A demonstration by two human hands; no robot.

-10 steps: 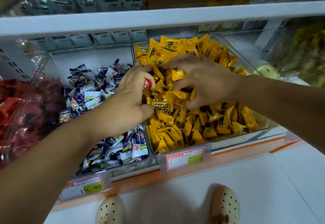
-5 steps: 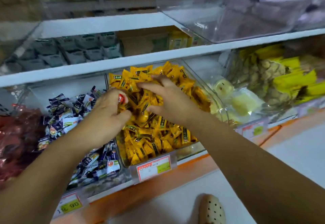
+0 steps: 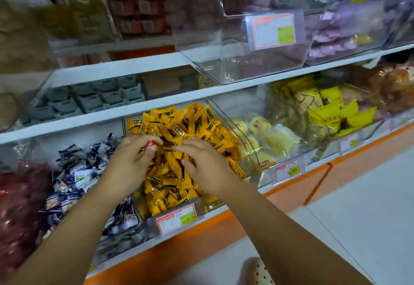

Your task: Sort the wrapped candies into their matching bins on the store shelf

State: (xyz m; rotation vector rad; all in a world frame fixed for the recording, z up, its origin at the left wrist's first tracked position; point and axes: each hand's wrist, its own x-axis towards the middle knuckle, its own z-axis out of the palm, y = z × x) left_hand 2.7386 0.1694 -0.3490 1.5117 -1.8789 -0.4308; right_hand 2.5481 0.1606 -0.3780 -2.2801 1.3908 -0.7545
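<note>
- Store shelf, white with an orange base, carries a row of clear bins. More bins of packaged snacks stand on the level above.
- At the centre, the middle bin is heaped with yellow candies. To its left lie dark blue and white candies, and at the far left a blurred mass of red wrappers.
- Reaching in from the lower left, the left hand has its knuckles up and its wrist over the blue and white pile. Thumb and forefinger pinch a small red candy just above the yellow heap.
- Coming from the lower right, the right hand lies palm down on the yellow heap. Its fingers are stretched out and lightly spread, gripping nothing that shows, and they nearly meet the left hand.
- The red candy looks like a stray picked out of the yellow pile, and it probably belongs with the red wrappers.
- Risk: the pinch covers only part of a slick wrapper. The candy could slip back among the yellow ones or fall into the blue and white pile on the way across.
- Risk: the right hand, pressing on a heap piled near the low front edge, could push yellow candies out onto the floor.
- Risk: the red pile is too blurred to confirm a match, so the candy could end up in the wrong bin.
</note>
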